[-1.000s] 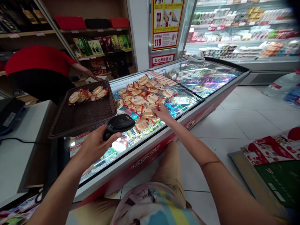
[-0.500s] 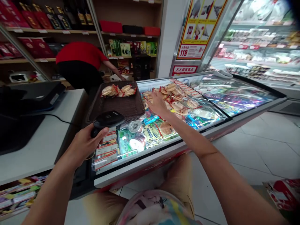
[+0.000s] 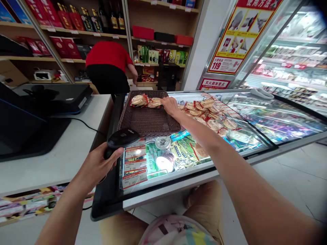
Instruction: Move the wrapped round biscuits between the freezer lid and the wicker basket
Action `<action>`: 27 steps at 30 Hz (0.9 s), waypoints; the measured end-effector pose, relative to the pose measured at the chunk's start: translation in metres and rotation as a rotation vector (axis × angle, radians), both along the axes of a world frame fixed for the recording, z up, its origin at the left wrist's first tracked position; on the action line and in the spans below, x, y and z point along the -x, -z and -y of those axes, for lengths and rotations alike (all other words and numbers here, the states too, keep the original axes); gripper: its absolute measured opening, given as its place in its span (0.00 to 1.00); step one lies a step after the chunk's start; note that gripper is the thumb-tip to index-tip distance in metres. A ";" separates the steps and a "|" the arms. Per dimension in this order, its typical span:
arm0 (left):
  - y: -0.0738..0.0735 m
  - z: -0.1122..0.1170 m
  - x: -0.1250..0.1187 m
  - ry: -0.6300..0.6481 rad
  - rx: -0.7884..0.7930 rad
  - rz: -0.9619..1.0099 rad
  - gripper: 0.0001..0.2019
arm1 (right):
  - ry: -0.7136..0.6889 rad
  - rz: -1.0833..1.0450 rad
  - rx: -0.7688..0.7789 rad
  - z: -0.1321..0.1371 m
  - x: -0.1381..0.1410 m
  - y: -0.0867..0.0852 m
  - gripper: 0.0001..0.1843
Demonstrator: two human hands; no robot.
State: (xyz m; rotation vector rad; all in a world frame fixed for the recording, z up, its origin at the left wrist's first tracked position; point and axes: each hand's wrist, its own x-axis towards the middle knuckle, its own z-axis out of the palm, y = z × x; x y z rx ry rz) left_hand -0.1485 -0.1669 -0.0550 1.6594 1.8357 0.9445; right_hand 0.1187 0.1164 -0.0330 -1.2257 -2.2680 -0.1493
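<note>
My left hand (image 3: pixel 98 166) grips the handle of a black barcode scanner (image 3: pixel 123 136), held level over the near left corner of the glass-topped freezer (image 3: pixel 166 194). My right hand (image 3: pixel 170 105) reaches over the right rim of a brown woven basket (image 3: pixel 150 124). Its fingers are closed at the edge of a clear packet of round flat cakes (image 3: pixel 154 102) in the basket's back part; the fingertips are partly hidden. Beside it in the basket lies another packet of cakes (image 3: pixel 138 100). More such packets, a pile of cakes (image 3: pixel 213 117) with red wrapping, spread over the freezer glass to the right.
A white counter (image 3: pixel 63 143) with a black screen and a scale (image 3: pixel 63 97) stands at the left. Beyond the basket, a person in a red top (image 3: pixel 108 56) bends toward the shelves. Price labels (image 3: pixel 134 166) lie under the scanner. A refrigerated display (image 3: pixel 293 64) stands at the right.
My right hand has moved left from the pile of packets to the basket's packets. The view has shifted, so the scene sits farther right. My left hand still holds the scanner.
</note>
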 end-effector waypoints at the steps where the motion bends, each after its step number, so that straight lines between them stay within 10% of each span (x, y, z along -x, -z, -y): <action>1: -0.001 -0.002 -0.003 0.009 -0.001 -0.007 0.28 | -0.035 0.040 -0.025 0.010 -0.007 0.000 0.20; 13: -0.030 -0.026 -0.101 0.253 -0.108 -0.055 0.26 | -0.196 0.263 -0.338 0.163 -0.161 0.042 0.21; 27: -0.031 -0.043 -0.188 0.479 -0.002 -0.301 0.26 | -0.074 0.215 -0.439 0.217 -0.250 0.098 0.15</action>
